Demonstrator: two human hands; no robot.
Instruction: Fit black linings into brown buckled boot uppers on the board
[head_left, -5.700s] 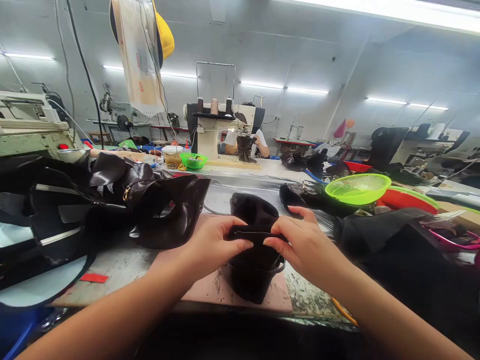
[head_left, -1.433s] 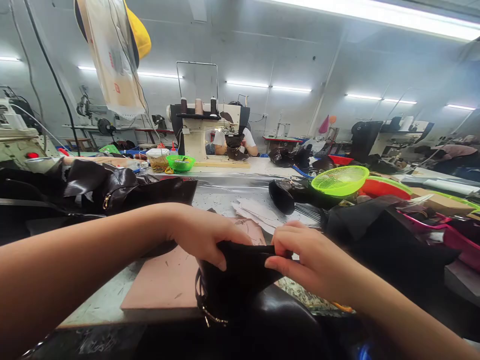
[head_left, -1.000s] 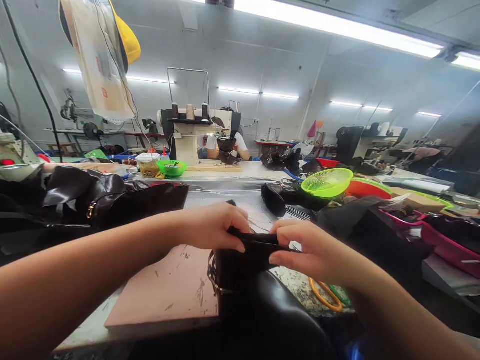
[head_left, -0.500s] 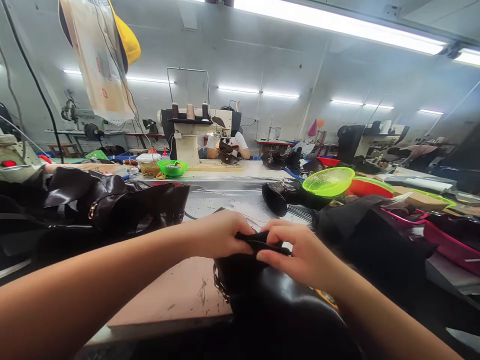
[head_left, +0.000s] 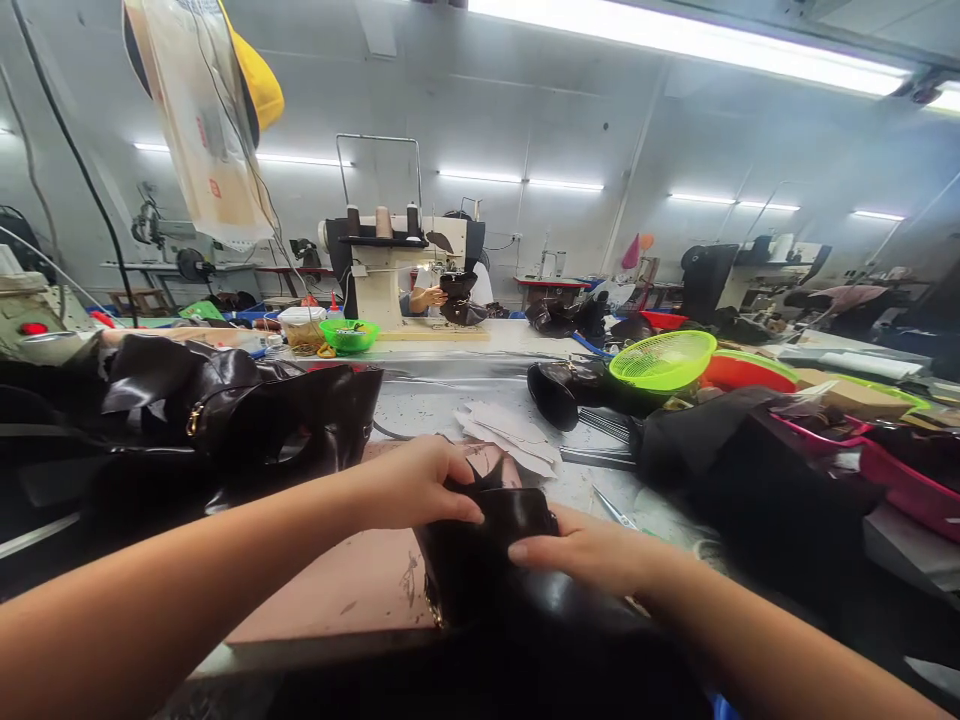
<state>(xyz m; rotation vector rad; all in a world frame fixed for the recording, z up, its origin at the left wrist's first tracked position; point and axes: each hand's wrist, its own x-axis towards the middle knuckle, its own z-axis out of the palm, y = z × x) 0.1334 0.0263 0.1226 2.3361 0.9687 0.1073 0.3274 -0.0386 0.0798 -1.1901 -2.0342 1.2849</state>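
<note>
A glossy dark brown leather boot upper (head_left: 487,570) lies in front of me, partly over a pinkish board (head_left: 337,590). A small metal buckle (head_left: 435,605) shows on its left side. My left hand (head_left: 427,485) is closed on the upper's far edge, thumb on the near face and fingers behind it. On the right of the same edge, my right hand (head_left: 592,550) grips the leather with its thumb in front; its other fingers are mostly hidden behind. Between the hands a smooth flap of the edge faces me. Much of the lower leather merges into dark shadow.
More dark leather uppers (head_left: 247,410) are heaped at left. Beyond my hands lie pale paper scraps (head_left: 510,435) and scissors (head_left: 615,508). A green basket (head_left: 664,360), black cloth (head_left: 757,480) and a pink basket (head_left: 907,490) stand at right. A co-worker sits behind a sewing machine (head_left: 375,270).
My hands have shifted slightly apart and the folded edge has opened, so its smooth flap faces me. My right hand has lowered. The paper scraps and scissors are now more visible.
</note>
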